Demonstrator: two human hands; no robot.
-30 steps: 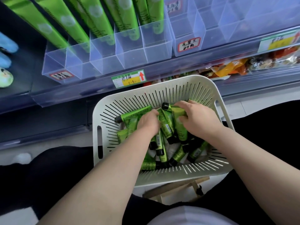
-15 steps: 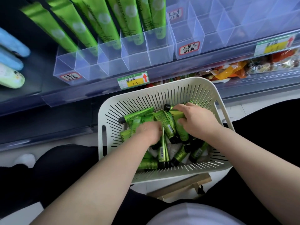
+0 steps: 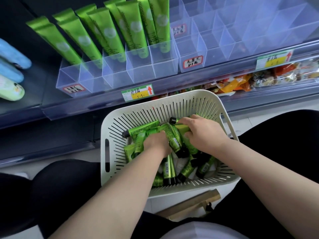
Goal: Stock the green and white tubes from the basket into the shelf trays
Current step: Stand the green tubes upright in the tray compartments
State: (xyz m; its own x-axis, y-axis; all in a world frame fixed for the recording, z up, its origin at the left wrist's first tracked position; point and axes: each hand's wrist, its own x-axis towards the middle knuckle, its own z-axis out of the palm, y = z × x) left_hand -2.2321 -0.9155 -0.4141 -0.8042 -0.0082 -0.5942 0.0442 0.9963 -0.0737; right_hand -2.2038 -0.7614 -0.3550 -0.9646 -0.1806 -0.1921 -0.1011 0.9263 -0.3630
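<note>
Head view, single frame. I am looking down on a white slotted basket (image 3: 195,94) that sits between the person's knees, near side of the shelf.

- Loose tubes (image 3: 205,168): green with black caps, piled crosswise in the basket, lying flat or propped on each other.
- Left hand (image 3: 156,144): knuckles up, fingers curled down into the middle of the pile. The fingertips are buried among the tubes, so I cannot tell whether it has hold of one.
- Right hand (image 3: 203,133): at the far right of the pile, fingers and thumb bent round a far tube (image 3: 181,127) whose black cap sticks out to the left of the fingers. Grip looks closed on it (other tubes lie under the palm; I cannot say if they are held too).
- Clear tray (image 3: 138,73): on the shelf, far and left of the basket, divided into cells. Standing tubes (image 3: 131,30) lean in its far cells, crimped ends up.
- Second tray (image 3: 215,49): just right of the first, handwritten label on its front.
- Price tag (image 3: 137,93): green and yellow with a red arrow, on the shelf edge below the clear tray.
- Snack packets (image 3: 233,85): on the lower shelf, right of the basket's far rim.
</note>
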